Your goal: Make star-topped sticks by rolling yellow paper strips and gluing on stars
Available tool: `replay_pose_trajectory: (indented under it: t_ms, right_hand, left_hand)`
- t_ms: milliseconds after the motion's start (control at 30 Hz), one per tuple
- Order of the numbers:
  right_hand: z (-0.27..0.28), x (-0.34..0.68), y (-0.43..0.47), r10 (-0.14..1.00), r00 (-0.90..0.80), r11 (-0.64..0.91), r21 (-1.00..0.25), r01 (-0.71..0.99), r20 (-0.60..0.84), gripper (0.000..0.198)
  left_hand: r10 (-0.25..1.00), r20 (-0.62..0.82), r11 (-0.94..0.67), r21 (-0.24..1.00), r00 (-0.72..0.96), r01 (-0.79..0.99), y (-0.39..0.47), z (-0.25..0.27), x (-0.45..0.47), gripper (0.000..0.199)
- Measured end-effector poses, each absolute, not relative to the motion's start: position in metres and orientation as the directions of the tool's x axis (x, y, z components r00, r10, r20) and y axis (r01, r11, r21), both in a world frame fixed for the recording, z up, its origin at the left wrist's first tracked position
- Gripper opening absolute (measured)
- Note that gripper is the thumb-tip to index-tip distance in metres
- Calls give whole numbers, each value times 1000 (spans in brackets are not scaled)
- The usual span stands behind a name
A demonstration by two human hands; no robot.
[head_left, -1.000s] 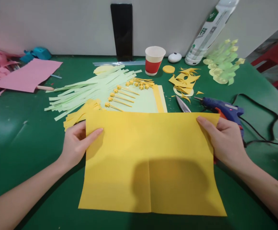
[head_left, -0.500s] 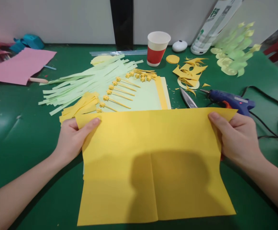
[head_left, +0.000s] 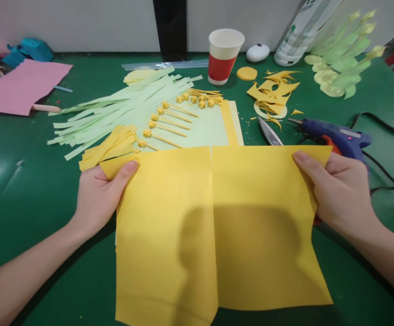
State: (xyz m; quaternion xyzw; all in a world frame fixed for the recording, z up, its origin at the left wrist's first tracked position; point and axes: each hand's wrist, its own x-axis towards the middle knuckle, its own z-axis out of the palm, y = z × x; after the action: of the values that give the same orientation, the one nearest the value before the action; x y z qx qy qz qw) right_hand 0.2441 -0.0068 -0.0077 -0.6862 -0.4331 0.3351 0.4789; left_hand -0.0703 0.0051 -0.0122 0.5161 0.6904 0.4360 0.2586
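A large sheet of yellow paper (head_left: pixel 169 217) is stretched between my hands, with a sharp crease down its middle and a small notch at the top of that line. My left hand (head_left: pixel 98 194) pinches its upper left corner, thumb on the front. At the upper right corner, my right hand (head_left: pixel 342 190) grips it the same way. Behind the sheet's top edge, several yellow paper sticks with knobbed ends (head_left: pixel 164 118) lie on pale green paper (head_left: pixel 206 127). Folded yellow strips (head_left: pixel 110 145) are just beyond my left hand. Scissors (head_left: pixel 268 131) are partly hidden behind the sheet.
A blue glue gun (head_left: pixel 335 136) with a black cord lies beyond my right hand. Farther back are a red-and-white paper cup (head_left: pixel 222 59), yellow scraps (head_left: pixel 274 97), pale green strips (head_left: pixel 129 104) and green paper flowers (head_left: pixel 346 59). Pink paper (head_left: pixel 23 88) lies at left on the green table (head_left: pixel 30 203).
The middle crease now runs the sheet's full height and stands out more. The left half bends, its lower edge dropping out of view. My left hand has shifted slightly left, and the view has tilted down.
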Motion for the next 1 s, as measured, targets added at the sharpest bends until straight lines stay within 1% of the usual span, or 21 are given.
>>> replay_pose_trajectory:
  t_ms: [233,467,567,667,767,933,1000]
  right_hand:
    - [-10,245,-7,897,442,-157,-938,309,-5,28]
    - [-10,247,-8,890,455,-158,-936,313,3,31]
    - [-11,248,-7,881,473,-173,-931,320,-1,28]
    - [-13,248,-7,863,505,-177,-927,329,14,28]
    - [-14,248,-6,849,527,-176,-926,335,29,30]
    - [-12,248,-7,835,549,-174,-928,330,38,29]
    - [-12,249,-7,830,556,-173,-929,328,42,28]
  left_hand:
    - [935,95,94,864,-343,495,5,-12,-70,12]
    - [936,57,104,897,-346,429,6,-14,-74,12]
    - [942,-3,133,922,-335,365,7,-12,-75,13]
    - [953,-88,171,946,-289,277,8,-8,-72,15]
    - [958,-140,194,959,-248,205,7,-2,-67,14]
    - [959,-227,233,972,-172,17,4,3,-65,12]
    - [954,-264,269,963,-142,19,2,4,-66,14]
